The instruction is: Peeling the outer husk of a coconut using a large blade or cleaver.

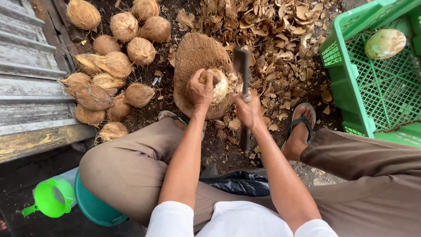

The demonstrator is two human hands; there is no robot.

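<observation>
Clearly risky: left hand (199, 91) gripped coconut (218, 84) on stump (195, 55); right hand (248, 110) gripped big knife (242, 66) just beside fingers; slip could cut.

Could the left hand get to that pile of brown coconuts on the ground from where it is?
Probably not freely: the left hand is holding the coconut on the block; the pile lies unobstructed.
</observation>
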